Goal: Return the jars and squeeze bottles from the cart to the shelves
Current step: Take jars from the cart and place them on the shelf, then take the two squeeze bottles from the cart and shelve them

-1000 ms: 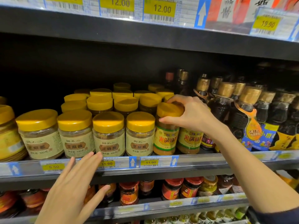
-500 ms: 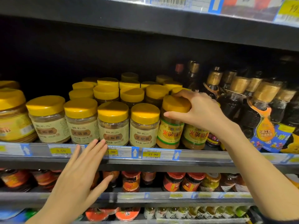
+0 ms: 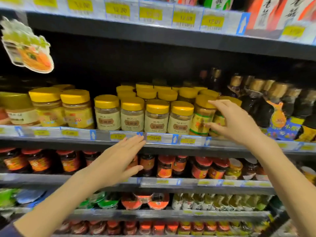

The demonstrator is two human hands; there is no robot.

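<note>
The jar with the green and yellow label stands on the shelf, at the right end of the row of white-labelled jars, probably so matching lids line up. The right hand reaches to the jar's right side, fingers loosely spread, index tip at its lid, thumb near its base; whether it grips is unclear. The left hand hovers flat and empty below the shelf's edge.

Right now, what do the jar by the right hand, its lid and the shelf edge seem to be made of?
Jar: clear, glossy wall showing brownish contents; plastic or glass, blur leaves it open.
Lid: opaque yellow, ridged rim, likely plastic.
Shelf edge: dark, matte, probably painted metal, fronted by a clear price strip.
</note>
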